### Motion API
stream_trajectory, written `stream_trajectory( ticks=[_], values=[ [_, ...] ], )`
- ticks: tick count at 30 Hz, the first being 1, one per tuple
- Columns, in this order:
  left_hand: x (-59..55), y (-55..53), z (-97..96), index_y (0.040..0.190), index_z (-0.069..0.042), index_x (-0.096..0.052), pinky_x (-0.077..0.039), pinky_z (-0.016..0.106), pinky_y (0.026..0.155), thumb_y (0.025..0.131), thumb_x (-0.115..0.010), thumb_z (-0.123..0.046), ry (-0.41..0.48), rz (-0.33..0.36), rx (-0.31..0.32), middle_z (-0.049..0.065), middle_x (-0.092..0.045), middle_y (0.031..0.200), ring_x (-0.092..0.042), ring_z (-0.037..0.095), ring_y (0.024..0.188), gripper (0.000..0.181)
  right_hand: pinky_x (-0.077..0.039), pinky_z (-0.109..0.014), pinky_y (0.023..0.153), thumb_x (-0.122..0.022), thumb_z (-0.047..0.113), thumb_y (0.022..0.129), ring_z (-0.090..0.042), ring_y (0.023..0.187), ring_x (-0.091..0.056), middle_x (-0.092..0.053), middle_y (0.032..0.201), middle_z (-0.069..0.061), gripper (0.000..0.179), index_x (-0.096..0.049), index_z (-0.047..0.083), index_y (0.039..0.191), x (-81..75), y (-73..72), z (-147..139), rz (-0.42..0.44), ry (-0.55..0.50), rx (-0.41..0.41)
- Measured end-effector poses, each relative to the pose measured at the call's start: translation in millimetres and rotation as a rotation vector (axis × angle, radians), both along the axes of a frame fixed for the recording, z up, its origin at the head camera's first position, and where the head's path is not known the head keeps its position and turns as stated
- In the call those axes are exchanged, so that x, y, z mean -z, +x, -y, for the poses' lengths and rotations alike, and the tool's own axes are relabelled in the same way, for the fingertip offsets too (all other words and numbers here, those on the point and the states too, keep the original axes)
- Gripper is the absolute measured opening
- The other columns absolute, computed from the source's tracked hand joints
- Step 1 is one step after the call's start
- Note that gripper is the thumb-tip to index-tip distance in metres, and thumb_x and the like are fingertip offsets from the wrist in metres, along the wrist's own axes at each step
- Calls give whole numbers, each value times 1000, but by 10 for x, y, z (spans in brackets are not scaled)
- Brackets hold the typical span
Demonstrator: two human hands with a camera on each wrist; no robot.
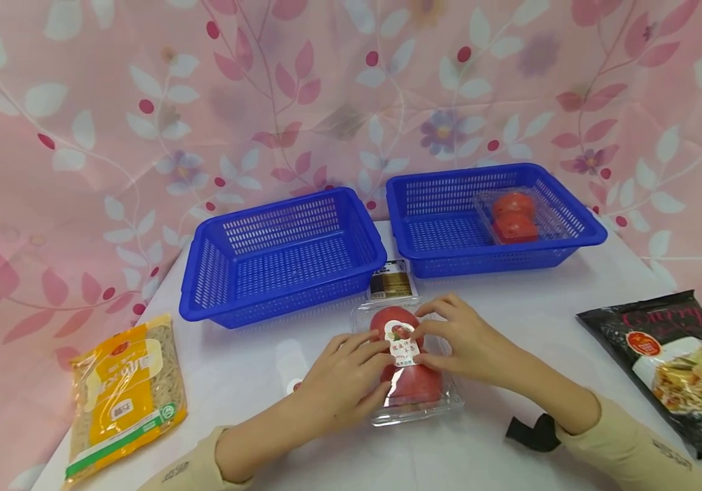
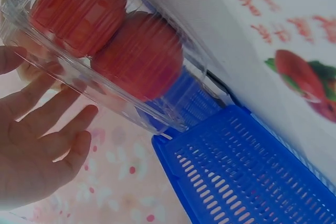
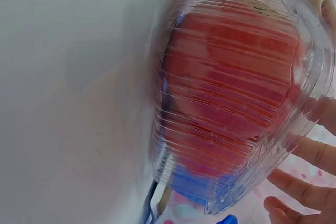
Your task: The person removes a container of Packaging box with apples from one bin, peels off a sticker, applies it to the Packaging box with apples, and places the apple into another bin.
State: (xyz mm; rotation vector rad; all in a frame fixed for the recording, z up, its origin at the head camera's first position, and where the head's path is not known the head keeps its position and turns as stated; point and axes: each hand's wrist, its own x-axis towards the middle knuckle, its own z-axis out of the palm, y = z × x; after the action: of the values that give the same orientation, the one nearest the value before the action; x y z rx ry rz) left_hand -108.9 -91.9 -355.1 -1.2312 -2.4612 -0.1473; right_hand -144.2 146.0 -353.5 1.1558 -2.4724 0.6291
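Observation:
A clear plastic box (image 1: 455, 402) with two round red fruits (image 1: 415, 387) inside lies on the white table. On its lid is a white label (image 1: 405, 350) with red lettering and a small fruit picture. My left hand (image 1: 345, 378) reaches over the lid from the left, fingertips on the label's edge. From the right, my right hand (image 1: 467, 341) rests its spread fingertips on the label's other side. In the left wrist view the fingers of my left hand (image 2: 42, 135) lie loosely extended beside the box. The right wrist view shows my right hand (image 3: 307, 187) likewise.
Two blue baskets (image 1: 283, 293) (image 1: 492, 259) stand behind; the right one holds another clear box of red fruits (image 1: 515, 218). Between them lies a brown-and-black packet (image 1: 392, 281). A yellow bag (image 1: 127, 389) lies left, a black noodle packet (image 1: 682, 368) and a black strap (image 1: 533, 434) right.

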Motion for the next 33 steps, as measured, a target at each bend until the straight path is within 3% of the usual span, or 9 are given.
stream_trajectory(
  ticks=[3,10,16,20,23,26,33],
  values=[
    [14,-4,55,115,-15,-61,-36,40,96,87,-55,-38,-8,61,-60,6,-56,123,-45,26,120,37,-47,-42,80,-79,27,70,-22,97,-49,-58,103,-5,24,-69,18,90,-10,25,-11,16,8,23],
    [51,12,141,135,-17,-44,-43,45,89,89,-46,-52,-14,264,-203,13,-38,140,-46,31,117,58,-48,-48,82,-72,37,77,-30,106,-53,-55,116,-12,36,-65,18,107,-29,109,-46,222,68,139],
    [49,35,139,142,-18,-32,-51,44,77,89,-41,-59,41,442,-215,14,-25,146,-52,29,112,68,-50,-48,79,-68,42,80,-34,107,-54,-51,123,-14,46,-61,16,117,-21,157,-60,317,95,179],
    [45,53,113,144,-21,-28,-52,43,76,85,-40,-65,67,538,-226,14,-18,148,-50,26,116,74,-50,-48,78,-65,43,82,-33,106,-55,-49,125,-14,49,-56,17,122,9,181,-55,345,93,172],
    [44,67,84,145,-25,-25,-51,44,76,82,-42,-69,62,562,-235,15,-16,149,-50,28,116,78,-50,-49,78,-64,44,83,-35,105,-55,-47,127,-16,51,-53,17,125,20,208,-35,351,86,172],
    [45,76,60,144,-27,-25,-51,45,78,80,-45,-70,58,538,-233,15,-17,149,-49,32,116,80,-50,-51,76,-62,47,83,-36,103,-56,-44,130,-18,55,-50,17,128,21,242,-9,379,83,177],
    [63,91,8,140,-20,-33,-48,50,81,79,-46,-70,58,479,-220,18,-22,147,-39,45,121,80,-50,-52,74,-61,48,83,-40,111,-50,-40,133,-19,57,-48,19,130,20,286,46,409,107,199]
  ],
)
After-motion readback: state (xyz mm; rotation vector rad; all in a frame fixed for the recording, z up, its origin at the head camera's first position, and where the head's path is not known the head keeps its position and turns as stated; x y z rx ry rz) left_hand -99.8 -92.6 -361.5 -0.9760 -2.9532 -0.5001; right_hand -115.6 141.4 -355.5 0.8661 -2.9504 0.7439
